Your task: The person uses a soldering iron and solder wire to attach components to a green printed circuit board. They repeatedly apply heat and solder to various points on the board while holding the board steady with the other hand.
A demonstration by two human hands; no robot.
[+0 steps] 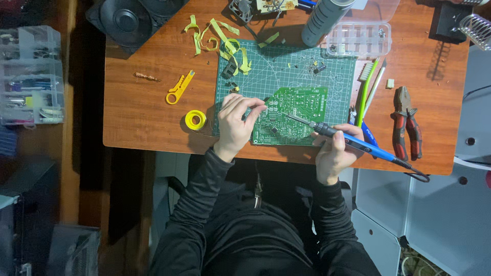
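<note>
Person seated at a wooden desk (143, 102), seen from above, dark long sleeves. Left hand (235, 122) rests on the near left edge of a green circuit board (294, 115); fingers (253, 106) curled together and pinched down at the board's left margin, whether on a small part or wire cannot be told. Right hand (335, 148) closed around the blue handle of a soldering iron (348, 139), fingers wrapped tight on the grip, thumb on top. The iron's metal tip reaches out left of those fingers and sits over the board's middle; contact with the surface too small to tell. Its cord trails off to the right of the hand. Board lies on a green cutting mat (286, 71), tilted slightly, between the two hands. Just left of the left fingers, a yellow tape roll (195, 119); further left, a yellow wire stripper (179, 89). Beyond the fingertips, across the mat, scraps of yellow tape (220, 41). Right of the right hand, red-handled pliers (406, 122); beyond it, a toothbrush (367, 87) and a clear compartment box (358, 38).
</note>
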